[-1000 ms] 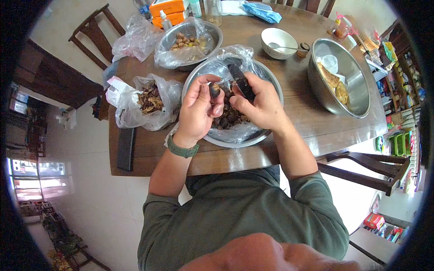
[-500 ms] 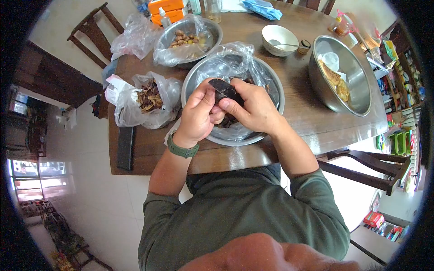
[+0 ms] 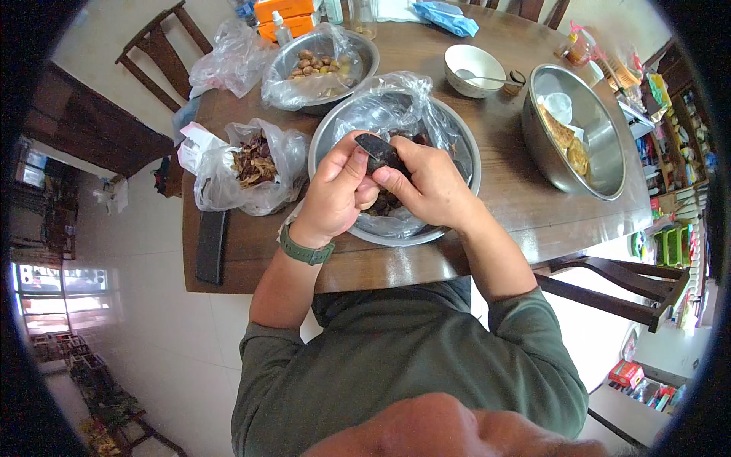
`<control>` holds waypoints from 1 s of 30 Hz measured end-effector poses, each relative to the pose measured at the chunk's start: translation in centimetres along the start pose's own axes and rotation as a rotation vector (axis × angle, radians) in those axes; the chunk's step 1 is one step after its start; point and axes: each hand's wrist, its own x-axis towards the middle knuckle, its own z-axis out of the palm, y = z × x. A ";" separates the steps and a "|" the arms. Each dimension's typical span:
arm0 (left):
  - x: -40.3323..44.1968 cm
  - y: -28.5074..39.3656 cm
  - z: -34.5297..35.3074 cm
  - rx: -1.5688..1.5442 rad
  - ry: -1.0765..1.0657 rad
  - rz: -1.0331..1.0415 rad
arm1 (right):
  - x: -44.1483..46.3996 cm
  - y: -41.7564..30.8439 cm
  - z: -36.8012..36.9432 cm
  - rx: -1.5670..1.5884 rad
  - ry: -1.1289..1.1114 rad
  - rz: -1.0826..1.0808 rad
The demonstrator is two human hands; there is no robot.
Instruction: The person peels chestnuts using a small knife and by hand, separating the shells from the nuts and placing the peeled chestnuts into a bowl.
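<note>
My right hand is closed on a black tool, whose dark blunt end points to the upper left. Pressed against the tool, my left hand has its fingers curled; what lies inside them is hidden. Both hands are above a metal basin lined with a clear plastic bag, with dark brown pieces inside. Left of the basin, a clear bag holds brown peel scraps. Behind, another metal bowl with a plastic liner holds several round brown nuts.
A large steel bowl with yellow-brown pieces stands at the right. Behind are a white bowl with a spoon, a blue packet and orange boxes. A black phone-like object lies at the table's left edge.
The tool came down to the left from its raised position and met my left hand. The small dark nut seen earlier in my left fingers is now hidden. Since half a second ago, little has moved.
</note>
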 end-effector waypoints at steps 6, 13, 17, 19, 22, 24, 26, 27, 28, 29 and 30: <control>-0.1 -0.2 0.2 0.020 0.046 0.022 | 0.1 -0.6 0.0 -0.037 -0.002 0.027; 0.0 -0.6 0.6 0.007 0.100 0.019 | 0.1 0.0 0.2 -0.046 0.066 -0.013; 0.1 -0.3 0.9 0.057 0.078 0.043 | 0.1 -0.2 0.0 -0.045 0.081 0.001; 0.1 -0.3 0.8 0.087 0.045 0.051 | 0.1 0.0 -0.1 -0.073 0.078 0.002; 0.1 -0.6 -0.2 0.163 -0.037 0.072 | 0.0 0.2 0.0 -0.074 0.084 -0.009; 0.1 -0.5 -0.4 0.198 -0.071 0.082 | 0.0 0.2 0.1 -0.039 0.055 0.009; 0.1 -0.4 -0.4 0.198 -0.075 0.083 | 0.0 0.1 0.0 -0.033 0.037 0.017; 0.1 -0.4 -0.4 0.199 -0.077 0.083 | 0.0 -0.2 -0.1 -0.045 0.033 0.016; 0.1 -0.4 -0.2 0.214 -0.043 0.097 | 0.0 -0.4 -0.2 -0.058 0.030 0.014; 0.1 -0.3 0.2 0.230 -0.010 0.110 | 0.0 -0.4 -0.1 -0.063 0.037 0.017; 0.1 -0.3 0.4 0.244 0.024 0.123 | 0.0 -0.3 0.0 -0.068 0.043 0.019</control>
